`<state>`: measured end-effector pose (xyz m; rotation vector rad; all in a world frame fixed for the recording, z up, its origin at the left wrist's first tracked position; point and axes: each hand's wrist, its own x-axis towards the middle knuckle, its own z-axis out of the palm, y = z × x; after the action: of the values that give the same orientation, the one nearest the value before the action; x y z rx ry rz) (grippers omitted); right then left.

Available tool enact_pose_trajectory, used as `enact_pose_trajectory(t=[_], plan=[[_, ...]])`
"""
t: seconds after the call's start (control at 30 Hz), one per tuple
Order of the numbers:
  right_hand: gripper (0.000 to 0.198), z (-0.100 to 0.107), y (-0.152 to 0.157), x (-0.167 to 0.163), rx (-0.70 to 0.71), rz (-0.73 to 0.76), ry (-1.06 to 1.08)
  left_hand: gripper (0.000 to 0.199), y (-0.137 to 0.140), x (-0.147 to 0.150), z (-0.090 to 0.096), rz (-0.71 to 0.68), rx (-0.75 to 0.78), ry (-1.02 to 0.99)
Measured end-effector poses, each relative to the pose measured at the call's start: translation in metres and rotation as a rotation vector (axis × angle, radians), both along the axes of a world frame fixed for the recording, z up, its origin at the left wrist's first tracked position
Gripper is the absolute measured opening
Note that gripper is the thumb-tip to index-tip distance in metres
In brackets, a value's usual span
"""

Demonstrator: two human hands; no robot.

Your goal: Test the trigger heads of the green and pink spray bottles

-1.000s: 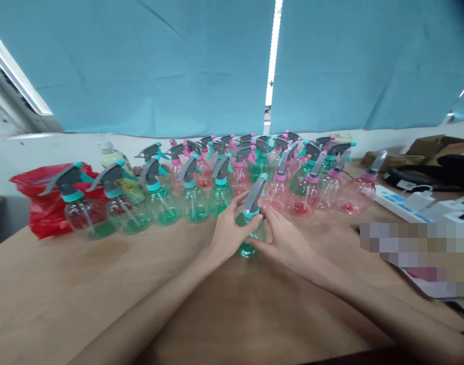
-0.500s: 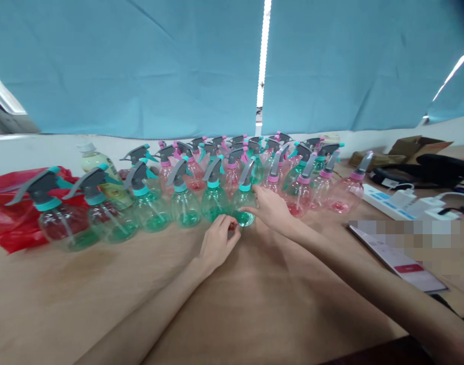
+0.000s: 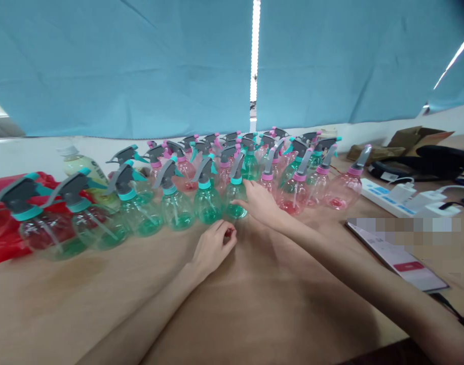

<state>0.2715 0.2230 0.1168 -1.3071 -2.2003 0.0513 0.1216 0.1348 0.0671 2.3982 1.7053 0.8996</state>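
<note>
My right hand (image 3: 261,204) is closed on the right side of a green spray bottle (image 3: 234,195) with a turquoise collar and grey trigger head. Its thumb lies across the front of the bottle, and the other fingers are partly hidden behind it. My left hand (image 3: 216,247) rests on the table just in front of the row, its fingers curled toward the thumb with nothing visible in them. Beside the held bottle on the left stands another green spray bottle (image 3: 207,203). To the right of my right hand is a pink spray bottle (image 3: 293,195).
Several more green and pink spray bottles stand in rows behind and to both sides. A red plastic bag (image 3: 6,248) and a pale labelled bottle (image 3: 80,165) are at the left. On the right lie a power strip (image 3: 384,198), a phone-like tablet (image 3: 399,263) and a cardboard box (image 3: 418,139).
The view has turned slightly, shifting the bottles leftward in the picture. My left hand has drawn back a little from the bottle; my right hand stays at it.
</note>
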Motion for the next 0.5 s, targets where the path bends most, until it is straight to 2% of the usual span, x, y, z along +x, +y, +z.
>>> enact_pose_trajectory(t=[0.13, 0.27, 0.37, 0.5], plan=[[0.056, 0.002, -0.009, 0.007, 0.032, 0.057, 0.089, 0.012, -0.001, 0.0, 0.0, -0.007, -0.01, 0.028], [0.036, 0.005, -0.023, 0.037, 0.055, 0.102, 0.216, 0.011, -0.001, -0.001, 0.0, -0.035, -0.022, 0.048], [0.02, 0.004, -0.025, 0.066, 0.078, 0.033, 0.339, 0.011, -0.001, -0.001, 0.001, -0.049, -0.03, 0.052], [0.023, -0.001, -0.016, 0.088, 0.093, -0.037, 0.418, 0.013, -0.001, 0.0, 0.004, -0.044, -0.026, 0.041]])
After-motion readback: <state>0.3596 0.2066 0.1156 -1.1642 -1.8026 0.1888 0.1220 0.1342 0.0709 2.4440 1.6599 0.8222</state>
